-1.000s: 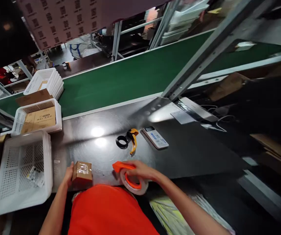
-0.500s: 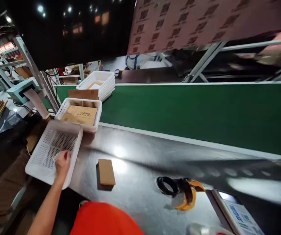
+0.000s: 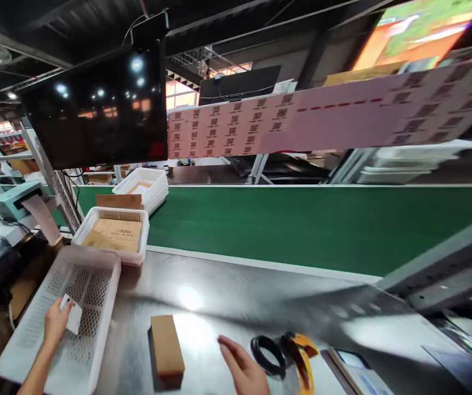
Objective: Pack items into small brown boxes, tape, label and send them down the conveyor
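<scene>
Bench with two hands, seen from the head. The white slip [image 3: 73,318] is held by the left hand [image 3: 55,325] within the perforated white basket [image 3: 111,307]; its near edge is pinched between thumb and fingers, which are closed narrowly on it, and most of its face is left uncovered. The edge grip is presumably favoured because little else is offered for grasping by so thin and flat a piece. Whether the slip is lifted clear of the basket floor cannot be told. The right hand [image 3: 246,366] is partly cut off by the lower border; its fingers are extended and set close together, nothing is seen to be held in them, and contact with the bench [image 3: 137,307] cannot be judged. The brown box [image 3: 167,344] is set down between the basket and the right hand and is touched by neither; by this central position, it seems, access from both sides is allowed. The black ring [image 3: 268,356] and the yellow-handled tool [image 3: 305,359] are laid side by side just to the right of the right hand, probably so that they can be reached without the box being crowded. A phone-like device [image 3: 359,373] is placed farther right. Flat cardboard [image 3: 112,235] is contained in a second basket [image 3: 145,233], which is positioned just behind the first, apparently so that the middle is left free for handling
</scene>
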`<state>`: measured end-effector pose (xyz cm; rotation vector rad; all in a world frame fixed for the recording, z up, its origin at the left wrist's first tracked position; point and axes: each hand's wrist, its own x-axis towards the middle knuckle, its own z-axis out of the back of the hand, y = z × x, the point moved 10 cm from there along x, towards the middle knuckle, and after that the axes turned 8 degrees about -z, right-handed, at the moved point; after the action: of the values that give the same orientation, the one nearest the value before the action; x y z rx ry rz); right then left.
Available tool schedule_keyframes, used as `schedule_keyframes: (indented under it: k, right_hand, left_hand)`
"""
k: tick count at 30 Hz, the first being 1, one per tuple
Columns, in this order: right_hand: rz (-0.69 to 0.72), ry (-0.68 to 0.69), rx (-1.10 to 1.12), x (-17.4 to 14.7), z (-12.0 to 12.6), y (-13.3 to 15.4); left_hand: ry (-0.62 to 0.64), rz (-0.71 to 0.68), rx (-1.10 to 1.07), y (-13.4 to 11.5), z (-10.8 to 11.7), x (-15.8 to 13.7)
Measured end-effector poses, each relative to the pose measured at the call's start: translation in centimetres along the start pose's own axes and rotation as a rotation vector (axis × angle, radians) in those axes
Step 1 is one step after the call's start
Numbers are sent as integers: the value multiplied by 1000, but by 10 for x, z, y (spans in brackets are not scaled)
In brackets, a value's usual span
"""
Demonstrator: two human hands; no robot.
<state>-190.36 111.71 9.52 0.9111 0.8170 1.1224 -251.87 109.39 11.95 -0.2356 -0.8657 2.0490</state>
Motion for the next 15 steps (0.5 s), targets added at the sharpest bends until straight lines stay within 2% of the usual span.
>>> schedule_keyframes:
  k: [1,2,3,5,7,8,10,13,15]
  right_hand:
    - [97,108,25,-7,-29,30]
    - [199,196,40,-15,-52,62]
    - [295,263,51,-25,-69,94]
    - [439,348,58,-42,-89,147]
    - [492,401,42,-49,-98,178]
    - [481,406,31,-48,-99,184]
    - [434,400,24,-42,-97,183]
    - [395,392,73,-38,-87,170]
    - [423,389,96,-41,-80,163]
  left_hand:
    - [-20,-53,-72,-26,1,-10]
    - [13,-143,-165,-60,-6,-25]
    - [106,-225,-253,-95,-20,-45]
    - [382,-338,-424,-162,-59,-97]
    - [596,-321,-571,-209,-94,-146]
    - [618,-287,-661,-224,-103,-163]
    - [614,-199,-821,-238,-115,-181]
    - [598,-98,-961,-239,-123,-190]
    - [628,-86,-990,-239,-127,-193]
